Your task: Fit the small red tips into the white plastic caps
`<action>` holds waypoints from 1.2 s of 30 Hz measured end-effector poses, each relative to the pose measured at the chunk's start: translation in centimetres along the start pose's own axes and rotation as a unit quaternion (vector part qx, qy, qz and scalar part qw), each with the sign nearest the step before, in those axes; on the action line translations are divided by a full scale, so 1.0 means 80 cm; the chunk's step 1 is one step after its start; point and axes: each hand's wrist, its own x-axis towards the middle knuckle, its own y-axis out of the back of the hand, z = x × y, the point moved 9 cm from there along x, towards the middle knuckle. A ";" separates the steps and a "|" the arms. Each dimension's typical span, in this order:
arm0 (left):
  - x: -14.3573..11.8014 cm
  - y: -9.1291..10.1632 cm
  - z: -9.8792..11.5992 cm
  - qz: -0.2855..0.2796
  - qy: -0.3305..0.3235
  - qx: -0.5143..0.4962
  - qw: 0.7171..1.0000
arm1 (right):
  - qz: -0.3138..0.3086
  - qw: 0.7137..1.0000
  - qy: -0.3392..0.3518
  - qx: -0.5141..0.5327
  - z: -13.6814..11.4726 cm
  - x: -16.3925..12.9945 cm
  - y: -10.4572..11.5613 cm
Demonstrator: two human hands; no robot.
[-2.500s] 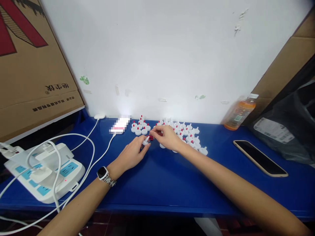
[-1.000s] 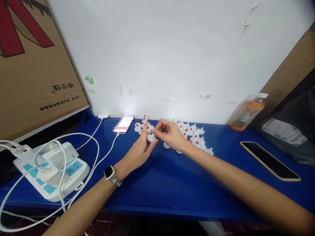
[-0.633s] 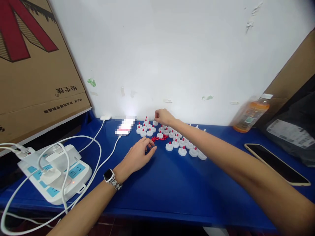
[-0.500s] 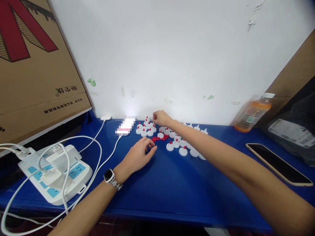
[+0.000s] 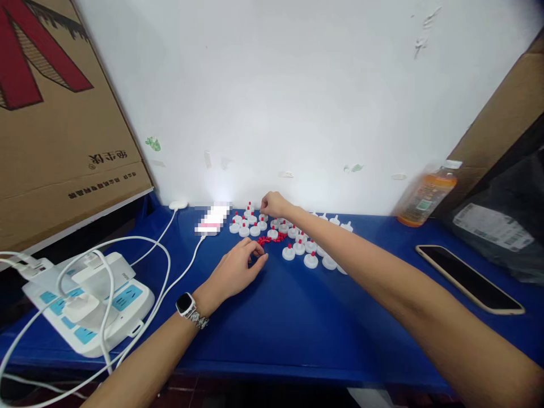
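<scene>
The white caps with red tips (image 5: 293,241) are standing in a cluster at the back of the blue desk (image 5: 297,317), near the wall, with a small heap of loose red tips (image 5: 268,239) lying just in front; the right hand (image 5: 274,203) is reaching over to the far left group, fingers pinching together at a cap, though whether anything is being gripped I cannot tell; the left hand (image 5: 236,269) is resting beside the red heap, fingers loosely curling, holding nothing visible; a power strip (image 5: 85,300) is sitting well to the left.

Smooth white plastic caps (image 5: 289,253) (red-tipped) on a glossy blue table (image 5: 297,317).
</scene>
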 end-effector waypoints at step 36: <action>-0.006 0.037 0.015 0.151 -0.015 -0.041 0.988 | 0.128 0.959 0.043 0.250 -0.016 -0.148 0.073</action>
